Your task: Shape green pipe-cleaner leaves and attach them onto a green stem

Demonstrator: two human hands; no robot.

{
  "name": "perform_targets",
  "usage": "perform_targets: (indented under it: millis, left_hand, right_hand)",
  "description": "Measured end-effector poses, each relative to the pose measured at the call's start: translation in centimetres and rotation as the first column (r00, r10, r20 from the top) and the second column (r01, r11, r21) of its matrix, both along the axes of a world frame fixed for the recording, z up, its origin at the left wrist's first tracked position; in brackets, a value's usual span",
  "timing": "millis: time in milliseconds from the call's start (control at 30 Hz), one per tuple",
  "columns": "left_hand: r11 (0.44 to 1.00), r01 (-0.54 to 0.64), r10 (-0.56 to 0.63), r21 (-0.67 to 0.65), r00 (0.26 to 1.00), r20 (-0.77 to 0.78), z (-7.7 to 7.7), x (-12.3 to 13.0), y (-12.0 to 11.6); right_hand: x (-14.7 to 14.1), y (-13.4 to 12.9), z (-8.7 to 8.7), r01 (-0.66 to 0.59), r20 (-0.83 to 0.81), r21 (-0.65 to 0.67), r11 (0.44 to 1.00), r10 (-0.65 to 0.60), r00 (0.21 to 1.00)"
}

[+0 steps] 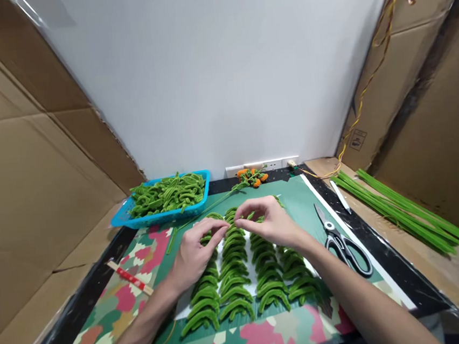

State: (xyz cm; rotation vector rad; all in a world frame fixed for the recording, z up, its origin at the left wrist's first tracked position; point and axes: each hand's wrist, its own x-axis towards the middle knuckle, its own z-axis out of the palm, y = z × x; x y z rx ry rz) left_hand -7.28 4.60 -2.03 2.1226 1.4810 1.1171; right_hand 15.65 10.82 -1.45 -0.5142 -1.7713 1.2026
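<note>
My left hand (194, 251) and my right hand (273, 223) meet above the far part of several columns of curved green pipe-cleaner pieces (235, 292). In each hand thumb and forefinger are pinched together, the two pinches almost touching. Whatever lies between the fingertips is too small to make out against the green behind. The fuzzy pieces overlap along each column on white paper (251, 278), their ends bent downward. My hands cover some of the far pieces.
A blue basket (164, 217) heaped with green fuzzy pieces stands at the back left. Beside it lies an orange flower stem (254, 177). Scissors (344, 245), a white cutter (340, 196) and long green pipe cleaners (400, 215) lie right; a red-wrapped stick (130, 278) left. Cardboard walls flank the table.
</note>
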Motion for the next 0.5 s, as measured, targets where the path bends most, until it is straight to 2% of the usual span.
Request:
perform_targets:
  millis: [133, 233, 367, 500]
  left_hand:
    - [0.999, -0.023, 0.023, 0.034, 1.0, 0.0, -0.2, -0.7, -0.3]
    - [0.999, -0.032, 0.034, -0.034, 0.998, 0.043, -0.1, -0.5, -0.7]
    - [0.988, -0.014, 0.036, -0.155, 0.99, 0.138, -0.2, 0.0, -0.7]
    - [0.99, -0.029, 0.054, -0.14, 0.983, 0.175, -0.8, -0.1, -0.3]
  right_hand:
    - [-1.6, 0.6, 0.1, -0.137, -0.142, -0.148, 0.979, 0.116, 0.983]
    - [-1.7, 0.6, -0.8, -0.202, -0.237, -0.233, 0.951, 0.146, 0.96]
    - [-0.7, 0.3, -2.2, -0.069, -0.221, -0.246, 0.967, 0.013, 0.975]
    - [0.3, 0.1, -2.6, 0.088, -0.132, -0.176, 0.98, -0.112, 0.985]
